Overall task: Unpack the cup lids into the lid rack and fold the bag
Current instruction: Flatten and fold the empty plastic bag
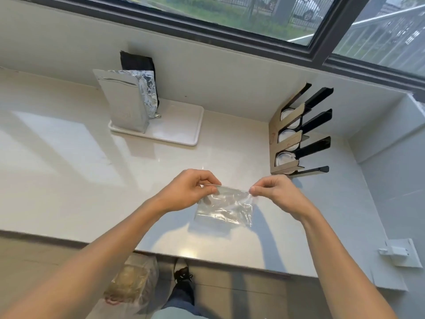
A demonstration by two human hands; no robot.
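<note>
Both top corners of the clear bag (224,207) were pinched | left hand (187,188), right hand (278,194) | held just over counter (69,157) | lids (284,161) were parked in rack (299,132)

The lids (284,160) in the rack (289,139) show only partly behind its cardboard fronts, a black pouch (137,62) is mostly hidden behind the foil bag (124,100), and the frame's bottom edge cuts both forearms.

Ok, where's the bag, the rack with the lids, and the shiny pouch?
bag (224,209): head view, middle of the clear plastic.
lid rack (274,139): head view, its cardboard-coloured front panel.
foil pouch (125,104): head view, its flat silver front.
</note>
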